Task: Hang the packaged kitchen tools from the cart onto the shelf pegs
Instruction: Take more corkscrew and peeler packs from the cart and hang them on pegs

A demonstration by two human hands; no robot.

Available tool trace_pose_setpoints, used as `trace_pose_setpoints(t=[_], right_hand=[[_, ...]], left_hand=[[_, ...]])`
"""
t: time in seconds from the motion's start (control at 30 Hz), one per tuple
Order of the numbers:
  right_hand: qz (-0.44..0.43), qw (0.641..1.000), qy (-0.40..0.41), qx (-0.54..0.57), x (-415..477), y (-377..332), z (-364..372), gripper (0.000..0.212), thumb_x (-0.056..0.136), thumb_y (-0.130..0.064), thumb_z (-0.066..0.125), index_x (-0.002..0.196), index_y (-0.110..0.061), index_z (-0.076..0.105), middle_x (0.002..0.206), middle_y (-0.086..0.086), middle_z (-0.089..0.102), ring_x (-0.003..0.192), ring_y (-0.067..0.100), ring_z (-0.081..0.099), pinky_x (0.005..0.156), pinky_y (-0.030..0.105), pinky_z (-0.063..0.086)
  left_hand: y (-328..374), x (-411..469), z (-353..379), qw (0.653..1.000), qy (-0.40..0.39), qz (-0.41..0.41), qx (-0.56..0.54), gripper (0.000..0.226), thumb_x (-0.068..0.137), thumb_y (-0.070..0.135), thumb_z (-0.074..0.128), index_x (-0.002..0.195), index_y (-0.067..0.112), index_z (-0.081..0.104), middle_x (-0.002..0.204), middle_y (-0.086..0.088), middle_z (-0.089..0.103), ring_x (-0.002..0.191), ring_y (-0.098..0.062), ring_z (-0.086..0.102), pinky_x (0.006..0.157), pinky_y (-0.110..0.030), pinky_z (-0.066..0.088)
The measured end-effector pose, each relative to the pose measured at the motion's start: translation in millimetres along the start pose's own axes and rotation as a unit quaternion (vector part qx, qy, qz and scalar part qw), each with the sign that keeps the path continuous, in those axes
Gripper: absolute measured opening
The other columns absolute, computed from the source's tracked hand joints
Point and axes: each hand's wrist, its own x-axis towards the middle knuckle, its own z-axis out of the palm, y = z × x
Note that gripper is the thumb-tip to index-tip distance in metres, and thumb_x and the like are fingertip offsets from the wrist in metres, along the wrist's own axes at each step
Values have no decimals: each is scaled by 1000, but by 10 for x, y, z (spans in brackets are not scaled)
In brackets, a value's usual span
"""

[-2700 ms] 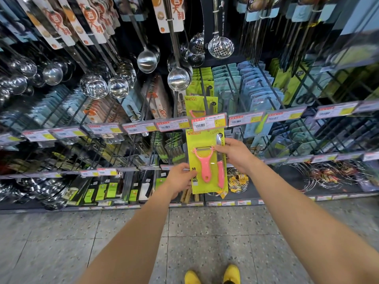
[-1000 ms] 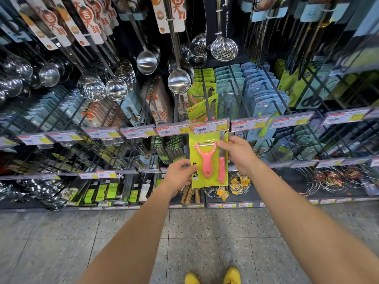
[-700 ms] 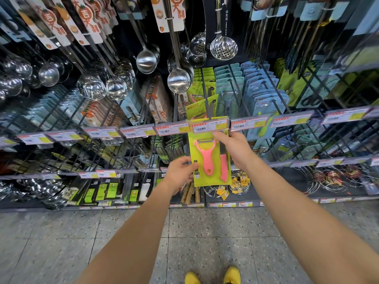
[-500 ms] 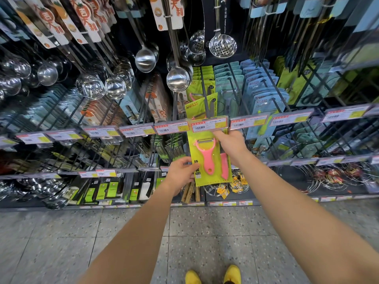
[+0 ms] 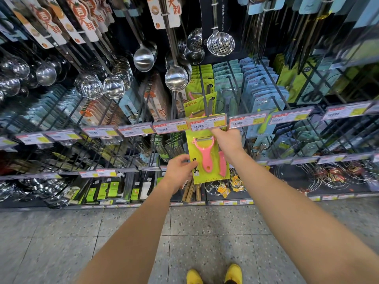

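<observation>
A lime-green card pack (image 5: 213,177) holding a pink peeler (image 5: 204,154) and a pink knife hangs upright in front of the shelf. Its top edge is tucked behind the price label (image 5: 207,124) at the tip of a black peg (image 5: 204,97). My left hand (image 5: 178,171) pinches the pack's lower left edge. My right hand (image 5: 227,140) grips its upper right corner just under the label. Matching green packs (image 5: 200,103) hang further back on the same peg. No cart is in view.
Steel ladles (image 5: 176,77) and slotted spoons (image 5: 220,43) hang above. Blue packaged tools (image 5: 260,87) fill the pegs to the right. A row of price labels (image 5: 135,130) runs along the peg tips. Wire racks (image 5: 320,177) sit low right. Speckled floor tiles (image 5: 123,232) lie below.
Both hands have raised the green pack, so its top now sits behind the price label. My right hand slid up to the pack's top corner.
</observation>
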Motion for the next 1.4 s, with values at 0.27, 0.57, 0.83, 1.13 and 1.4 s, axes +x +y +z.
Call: trace_pose_setpoints(t=[0.27,0.57,0.83,1.13,1.4], right_hand=[[-17,999,5,-29,20,55,32,9,82,-19,72,79,-11,69,62,4,51,59,16,46,50,25,33],[-48,998,-13,-28,67,141,39,15,81,-22,64,76,-9,69,62,5,49,63,16,47,61,32,35],[-35,999,-11,-6,104,146,56,10,79,-24,68,77,-14,70,62,-2,57,62,14,51,61,28,40],[-41,998,-29,-28,147,146,48,19,90,-21,68,89,-2,70,61,2,52,54,13,46,53,26,36],[-94,987,-61,-118,204,242,-66,32,87,-45,71,98,-15,73,80,-7,70,70,4,62,68,23,52]], left_hand=[[-8,24,6,1000,8,0,3,4,98,16,69,95,19,70,95,-16,78,76,-22,69,75,-36,61],[9,-5,-20,1000,2,2,-11,3,100,9,65,99,11,68,65,6,66,48,-4,61,57,-21,56],[-8,10,-17,1000,5,-8,-6,4,98,13,69,96,17,69,84,-10,73,69,-16,67,73,-35,61],[71,52,-56,999,34,-7,35,3,97,14,70,97,17,70,89,-7,75,72,-16,71,71,-31,63],[201,146,64,990,104,-47,80,73,100,42,61,158,12,28,148,-8,48,134,-27,50,109,-37,38]])
